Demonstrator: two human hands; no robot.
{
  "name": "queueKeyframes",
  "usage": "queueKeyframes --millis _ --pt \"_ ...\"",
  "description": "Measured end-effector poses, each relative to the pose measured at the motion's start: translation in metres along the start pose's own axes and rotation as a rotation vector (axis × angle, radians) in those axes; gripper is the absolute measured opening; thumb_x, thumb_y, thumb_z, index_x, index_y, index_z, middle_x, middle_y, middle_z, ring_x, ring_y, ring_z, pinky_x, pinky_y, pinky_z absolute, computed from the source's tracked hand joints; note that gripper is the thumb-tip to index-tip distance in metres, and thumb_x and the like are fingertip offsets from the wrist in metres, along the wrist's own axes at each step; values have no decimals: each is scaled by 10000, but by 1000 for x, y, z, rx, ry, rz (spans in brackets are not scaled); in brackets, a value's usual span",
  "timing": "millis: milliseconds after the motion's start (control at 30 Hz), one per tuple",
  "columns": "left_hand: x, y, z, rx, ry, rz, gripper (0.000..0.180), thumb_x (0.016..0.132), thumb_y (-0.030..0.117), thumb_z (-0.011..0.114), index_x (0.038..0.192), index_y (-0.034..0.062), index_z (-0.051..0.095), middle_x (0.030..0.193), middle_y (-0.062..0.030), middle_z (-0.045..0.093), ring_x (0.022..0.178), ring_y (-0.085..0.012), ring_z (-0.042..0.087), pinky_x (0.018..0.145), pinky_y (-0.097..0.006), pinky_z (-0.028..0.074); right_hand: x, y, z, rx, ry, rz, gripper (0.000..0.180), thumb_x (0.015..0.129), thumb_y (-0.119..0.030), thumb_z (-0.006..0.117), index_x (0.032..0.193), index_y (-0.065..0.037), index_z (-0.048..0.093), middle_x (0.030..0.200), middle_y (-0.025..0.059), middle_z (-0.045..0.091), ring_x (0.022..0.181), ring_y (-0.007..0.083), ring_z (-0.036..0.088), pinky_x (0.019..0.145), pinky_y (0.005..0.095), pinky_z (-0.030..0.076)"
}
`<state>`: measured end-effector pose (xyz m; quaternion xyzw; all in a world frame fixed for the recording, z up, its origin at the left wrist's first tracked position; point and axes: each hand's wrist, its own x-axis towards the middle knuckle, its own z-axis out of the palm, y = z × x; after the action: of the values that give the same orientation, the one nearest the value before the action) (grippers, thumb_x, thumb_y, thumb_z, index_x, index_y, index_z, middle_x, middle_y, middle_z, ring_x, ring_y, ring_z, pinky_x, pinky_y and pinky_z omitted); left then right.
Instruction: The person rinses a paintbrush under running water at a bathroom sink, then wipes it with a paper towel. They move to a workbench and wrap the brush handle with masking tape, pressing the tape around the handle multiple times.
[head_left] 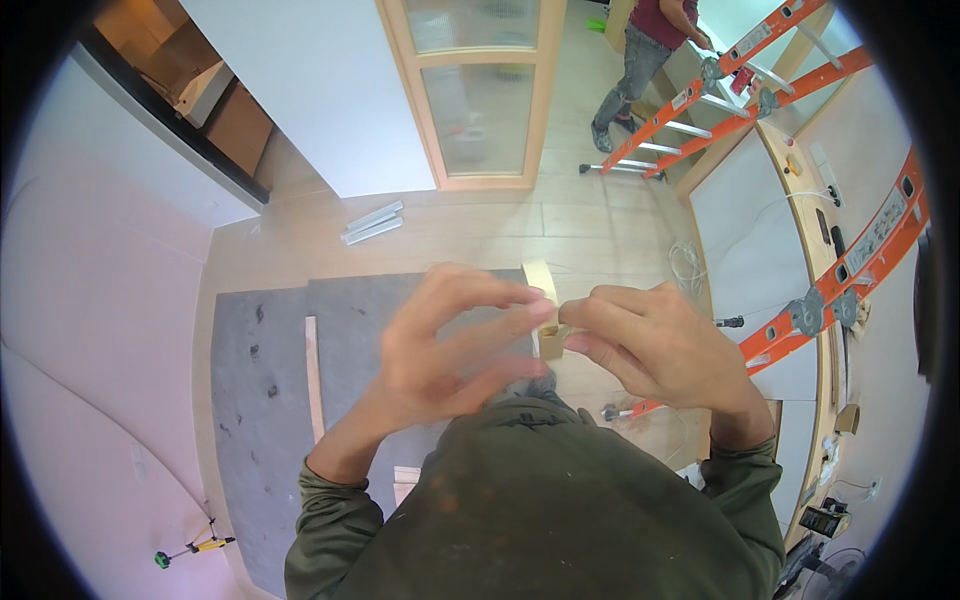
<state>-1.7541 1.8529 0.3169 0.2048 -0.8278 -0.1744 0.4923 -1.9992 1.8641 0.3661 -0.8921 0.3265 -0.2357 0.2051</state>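
Lower left: small yellow tripod device [195, 547] on floor. Frame centre: left hand [450, 345], fingers half curled, pinches pale tape strip [541, 281]. Right hand [655, 345] grips small tan tape roll [551, 343]. Judgement: keep strip taut, peel slowly. Right edge: orange ladder [850, 275].

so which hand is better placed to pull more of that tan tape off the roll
Probably the left hand: its fingertips already pinch the tape at its free end, while the right hand grips the small roll and seems better kept steadying it.
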Motion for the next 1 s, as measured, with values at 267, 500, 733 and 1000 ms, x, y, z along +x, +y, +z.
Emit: queueKeyframes --millis 267,500,733,1000 --pt "6 10 4 24 -50 -1 358 623 104 901 968 91 807 839 -32 708 770 -232 630 657 -339 509 -11 -4 -1 81 -26 -27 163 961 -202 661 984 -45 620 766 84 616 616 287 619 514 384 475" --pt "7 19 9 -112 13 -158 319 672 -30 857 975 52 798 845 -75 730 769 -240 651 661 -323 520 -15 -3 1 63 -3 -7 176 957 -205 669 1013 -44 624 764 87 618 617 288 623 515 388 476" --pt "10 27 11 -245 -64 -413 264 718 -104 805 964 -11 782 867 -115 742 785 -215 671 674 -304 520 -16 1 1 -26 -14 35 171 922 -173 692 1033 -51 646 748 80 593 616 283 614 516 388 464" --pt "8 23 13 -347 -65 -501 226 749 -160 757 931 -28 778 866 -116 745 785 -198 667 669 -298 518 -17 3 2 -50 -39 53 179 905 -177 712 1040 -69 669 708 70 533 568 274 568 506 393 439"
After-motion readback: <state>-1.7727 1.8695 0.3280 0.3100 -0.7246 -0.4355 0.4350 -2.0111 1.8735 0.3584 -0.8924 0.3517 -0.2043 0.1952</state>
